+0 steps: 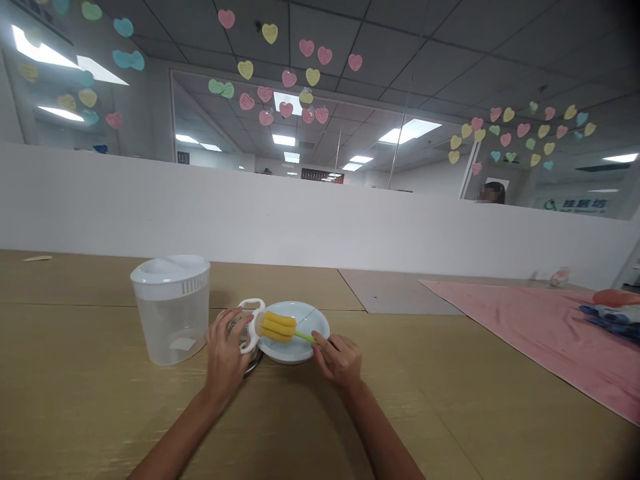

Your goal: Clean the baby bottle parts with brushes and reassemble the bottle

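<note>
My left hand [227,343] is closed round a clear bottle with white handles [256,305], tilted on its side with its mouth toward the right. Between thumb and fingers, my right hand [340,357] grips the thin green handle of a bottle brush [279,327] with a yellow sponge head. The sponge meets the bottle's mouth, and most of it shows outside. Below both lies a white bowl [285,351] on the table. A dark, shiny round rim [254,363] peeks out under the bottle, mostly hidden by my left hand.
A translucent pitcher with a white lid [173,310] stands just left of my left hand. A pink cloth [540,333] covers the table's right side, with red and blue fabric [613,313] on it. A low white partition [300,227] runs along the back.
</note>
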Action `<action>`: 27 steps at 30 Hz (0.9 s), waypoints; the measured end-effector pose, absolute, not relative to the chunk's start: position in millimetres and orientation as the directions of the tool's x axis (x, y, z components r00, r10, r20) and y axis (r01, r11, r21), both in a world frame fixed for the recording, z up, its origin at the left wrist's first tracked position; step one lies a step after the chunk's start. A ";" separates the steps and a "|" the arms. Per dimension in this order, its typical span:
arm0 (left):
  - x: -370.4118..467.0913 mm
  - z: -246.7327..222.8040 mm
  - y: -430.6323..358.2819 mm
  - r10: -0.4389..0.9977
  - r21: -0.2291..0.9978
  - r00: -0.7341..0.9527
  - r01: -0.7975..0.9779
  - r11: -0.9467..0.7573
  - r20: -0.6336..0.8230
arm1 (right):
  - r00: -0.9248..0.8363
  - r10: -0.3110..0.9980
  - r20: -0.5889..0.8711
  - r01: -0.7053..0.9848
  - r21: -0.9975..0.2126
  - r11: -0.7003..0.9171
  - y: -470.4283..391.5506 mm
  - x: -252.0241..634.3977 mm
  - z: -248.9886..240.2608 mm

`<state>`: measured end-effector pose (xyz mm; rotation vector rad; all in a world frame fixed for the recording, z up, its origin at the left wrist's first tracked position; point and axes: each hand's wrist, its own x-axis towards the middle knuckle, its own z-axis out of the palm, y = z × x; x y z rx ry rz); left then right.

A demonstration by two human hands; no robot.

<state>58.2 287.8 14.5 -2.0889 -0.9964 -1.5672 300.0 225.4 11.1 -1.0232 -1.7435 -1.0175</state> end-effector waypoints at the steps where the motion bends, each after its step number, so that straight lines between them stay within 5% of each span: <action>1: 58.0 15.1 287.4 0.329 0.133 0.147 0.709 -0.693 0.933 | -0.297 0.213 0.931 0.919 0.218 0.329 225.8 300.8 11.2; 16: 50.9 15.1 293.5 0.208 -0.121 0.298 0.793 -0.597 0.932 | -0.276 0.259 0.926 0.901 0.156 0.404 228.5 302.2 8.0; 27: 50.1 6.4 301.1 0.147 -0.151 0.322 0.737 -0.659 0.935 | -0.277 0.259 0.925 0.901 0.156 0.405 226.6 300.3 8.3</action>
